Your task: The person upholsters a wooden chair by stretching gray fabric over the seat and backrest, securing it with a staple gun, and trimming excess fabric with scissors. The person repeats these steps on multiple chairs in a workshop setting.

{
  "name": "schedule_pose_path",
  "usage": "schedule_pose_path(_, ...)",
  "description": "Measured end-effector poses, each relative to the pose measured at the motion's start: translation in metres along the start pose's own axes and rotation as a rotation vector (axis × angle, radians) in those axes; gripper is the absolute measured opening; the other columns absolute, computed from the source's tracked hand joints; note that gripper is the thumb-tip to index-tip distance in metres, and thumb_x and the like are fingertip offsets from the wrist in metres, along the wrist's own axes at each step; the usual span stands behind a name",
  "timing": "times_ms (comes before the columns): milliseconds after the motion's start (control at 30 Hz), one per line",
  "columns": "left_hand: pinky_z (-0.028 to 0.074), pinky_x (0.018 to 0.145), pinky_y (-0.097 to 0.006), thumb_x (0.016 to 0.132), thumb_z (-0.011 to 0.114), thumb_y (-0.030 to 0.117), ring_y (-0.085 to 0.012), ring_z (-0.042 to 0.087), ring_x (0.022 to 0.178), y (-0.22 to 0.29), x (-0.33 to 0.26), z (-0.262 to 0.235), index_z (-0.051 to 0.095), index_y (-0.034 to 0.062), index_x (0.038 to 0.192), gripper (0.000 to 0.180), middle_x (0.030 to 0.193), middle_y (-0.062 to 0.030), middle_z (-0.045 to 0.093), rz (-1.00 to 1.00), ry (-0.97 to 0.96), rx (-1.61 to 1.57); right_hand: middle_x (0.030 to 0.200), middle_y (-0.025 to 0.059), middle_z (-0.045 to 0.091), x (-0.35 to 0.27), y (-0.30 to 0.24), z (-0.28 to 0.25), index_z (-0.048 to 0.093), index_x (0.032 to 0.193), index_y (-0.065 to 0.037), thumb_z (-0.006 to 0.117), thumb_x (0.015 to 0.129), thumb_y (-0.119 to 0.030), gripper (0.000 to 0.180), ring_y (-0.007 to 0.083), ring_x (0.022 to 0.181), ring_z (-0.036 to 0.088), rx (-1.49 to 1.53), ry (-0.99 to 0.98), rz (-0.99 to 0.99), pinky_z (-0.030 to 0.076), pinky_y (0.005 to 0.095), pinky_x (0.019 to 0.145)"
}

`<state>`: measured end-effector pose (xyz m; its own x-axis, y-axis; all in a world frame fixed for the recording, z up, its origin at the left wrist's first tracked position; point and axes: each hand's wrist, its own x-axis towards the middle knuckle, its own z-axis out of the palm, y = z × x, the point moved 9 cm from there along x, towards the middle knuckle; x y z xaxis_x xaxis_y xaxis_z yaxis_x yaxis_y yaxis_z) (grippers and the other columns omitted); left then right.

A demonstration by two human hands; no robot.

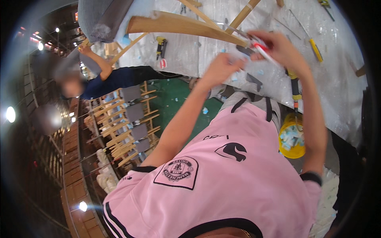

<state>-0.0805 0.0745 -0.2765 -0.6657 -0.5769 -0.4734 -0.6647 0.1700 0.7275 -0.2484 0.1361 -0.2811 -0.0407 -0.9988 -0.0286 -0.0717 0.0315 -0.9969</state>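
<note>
My right hand (pixel 276 45), blurred by motion, is closed around a slim red-and-white tool (pixel 261 48) whose exact kind the blur hides. Close by on the left, my left hand (pixel 224 69) has its fingers pinched together, and what they hold is too smeared to name. Just beyond both hands, the end of a curved wooden chair leg (pixel 186 28) reaches toward them from an upturned chair frame. Grey upholstery (pixel 104 20) covers the chair part at the upper left. A dark grey scrap (pixel 254 81) lies on the plastic-covered table (pixel 317 91) below my hands.
A yellow-and-black power tool (pixel 160 47) rests on the table's left part; another one (pixel 294 89) hangs at the near edge. A yellow-handled screwdriver (pixel 315 49) lies at right. Below stands a yellow bucket (pixel 293 150) of foam scraps. A co-worker (pixel 107 83) handles upholstery at left.
</note>
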Motion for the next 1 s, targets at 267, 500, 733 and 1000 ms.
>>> schedule_pose_path(267,0.052,0.091,-0.033,0.09,0.076,0.03,-0.0182,0.065,0.105,-0.081,-0.001,0.196,0.061,-0.0033,0.134,0.057,0.117,-0.0156,0.071,-0.233,-0.68,-0.293,0.123,0.0114,0.069,-0.214,0.179,0.047,0.058,0.138,-0.002,0.067,0.092,-0.007,0.047,0.0176,0.103,0.067,0.276,0.818,0.369,0.052,0.0303,0.092)
schedule_pose_path(500,0.049,0.1,-0.034,0.1,0.064,0.032,-0.0213,0.064,0.116,-0.008,0.013,0.069,0.05,-0.0028,0.145,0.059,0.133,-0.0167,0.065,-0.023,-0.533,-0.348,0.13,0.0168,0.067,-0.508,0.247,0.093,0.061,0.138,-0.01,0.069,0.088,-0.06,0.071,0.0365,0.119,0.064,-0.37,1.114,1.571,0.05,0.0456,0.099)
schedule_pose_path(733,0.05,0.104,-0.041,0.105,0.051,0.038,-0.0283,0.062,0.121,0.089,-0.062,-0.127,0.054,0.0016,0.14,0.051,0.135,-0.0175,0.063,0.436,-0.529,-1.242,0.112,0.0121,0.072,-0.458,0.18,0.071,0.064,0.131,0.0,0.078,0.091,-0.028,0.05,0.0171,0.1,0.064,-0.073,1.566,0.688,0.051,0.0303,0.09)
schedule_pose_path(1000,0.059,0.086,-0.038,0.099,0.066,0.034,-0.0203,0.073,0.086,0.084,-0.051,-0.178,0.068,0.003,0.112,0.033,0.105,-0.012,0.075,0.533,-0.401,-1.302,0.088,-0.0019,0.059,-0.121,-0.171,0.094,0.062,0.131,-0.002,0.081,0.089,-0.022,0.05,0.0037,0.063,0.048,-0.326,0.97,0.208,0.038,0.0209,0.051)
